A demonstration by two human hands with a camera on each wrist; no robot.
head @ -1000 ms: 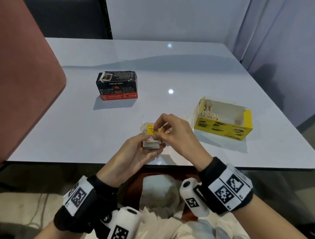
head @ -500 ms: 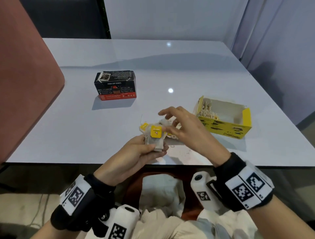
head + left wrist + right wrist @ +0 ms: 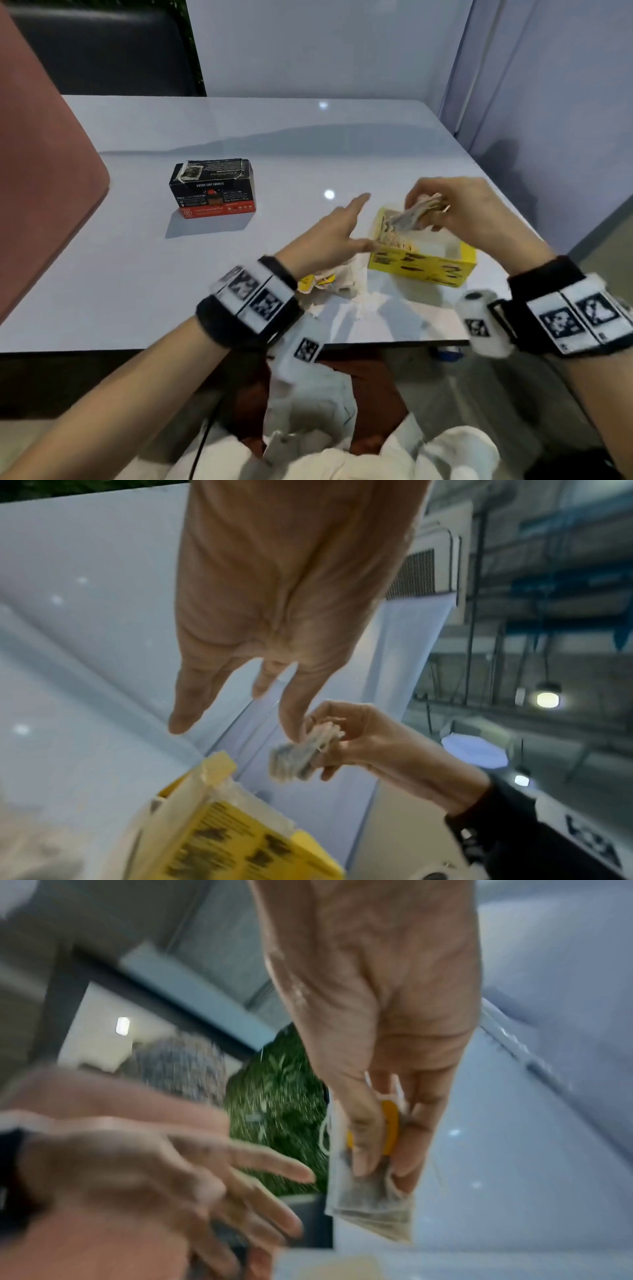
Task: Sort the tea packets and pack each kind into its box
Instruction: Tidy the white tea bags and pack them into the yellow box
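My right hand (image 3: 442, 207) pinches a stack of tea bags (image 3: 412, 214) with yellow tags just above the open yellow box (image 3: 421, 265). In the right wrist view the stack of tea bags (image 3: 371, 1196) hangs below my fingers (image 3: 365, 1139), a yellow tag among them. My left hand (image 3: 342, 226) hovers with straight fingers at the box's left end, holding nothing. The left wrist view shows my left hand (image 3: 236, 718) above the yellow box (image 3: 240, 837). Several more tea bags (image 3: 325, 282) lie on the table under my left wrist. The black box (image 3: 212, 188) stands closed at the left.
The white table (image 3: 120, 274) has its near edge just behind my wrists. A pink chair back (image 3: 41, 192) rises at the left edge. A wall and a curtain close off the far and right sides.
My right hand took the stack of tea bags from my left and carried it right, over the yellow box. My left hand let go, opened and reached to the box's left end.
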